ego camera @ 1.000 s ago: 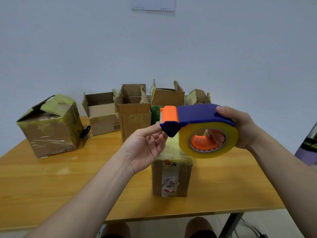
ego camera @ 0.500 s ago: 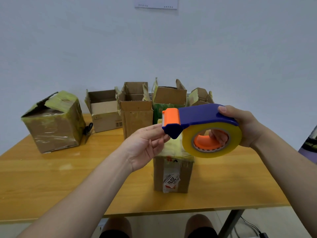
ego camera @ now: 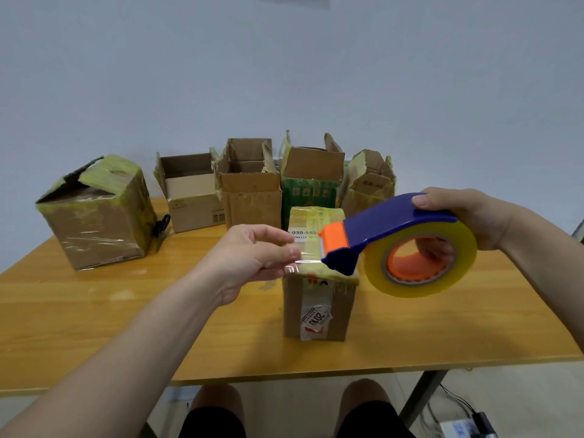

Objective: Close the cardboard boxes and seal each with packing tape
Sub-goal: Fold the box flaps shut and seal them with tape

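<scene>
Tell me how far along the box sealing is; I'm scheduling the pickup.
Done: the near box looks closed, tape over its top. In hand: the right hand holds the tape dispenser; the left hand pinches the tape end. Left: four back boxes stand with flaps up, and the big left box gapes at its top.

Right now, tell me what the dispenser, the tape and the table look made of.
Dispenser: likely moulded plastic, a smooth blue shell with an orange tip and a soft sheen.
Tape: thin clear film, yellowish on the roll and glossy; the pulled end shows glints.
Table: wood or wood-look laminate, with visible grain and a light satin finish.
</scene>
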